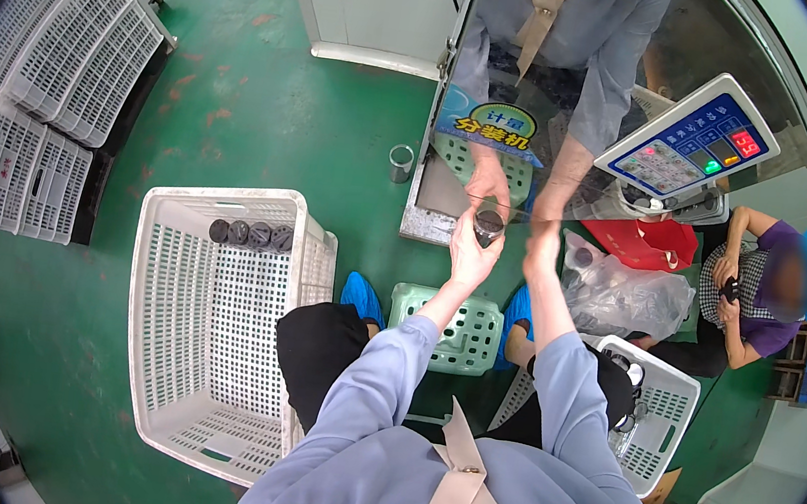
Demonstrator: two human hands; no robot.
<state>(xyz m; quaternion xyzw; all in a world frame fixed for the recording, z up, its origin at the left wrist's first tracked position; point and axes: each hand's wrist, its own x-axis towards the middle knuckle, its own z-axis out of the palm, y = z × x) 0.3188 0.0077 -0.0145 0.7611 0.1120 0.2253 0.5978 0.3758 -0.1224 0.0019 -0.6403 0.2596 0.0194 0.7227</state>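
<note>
While we sit on the low stool facing the filling machine [546, 78], our left hand [473, 251] is wrapped around a small clear jar [488, 224] with dark contents and holds it upright against the machine's front edge, apparently so that the mouth stays level below the glass panel. Our right hand [542, 249] rests just beside it at the same edge, fingers drawn loosely together and holding nothing that we can make out. Both hands are mirrored in the glossy panel above them. On that panel, toward its left side, sits a blue label [492, 127] with a green oval in its middle. At the machine's right stands a tilted white control box [690, 136] with a blue keypad face and a small red display. At our left knee stands a large white slotted crate [213, 329]; four dark-lidded jars [252, 233] line its far wall in one row, which keeps them upright. A second, smaller white basket [661, 415] sits at our right knee, and a clear plastic bag [625, 294] lies beyond it
</note>
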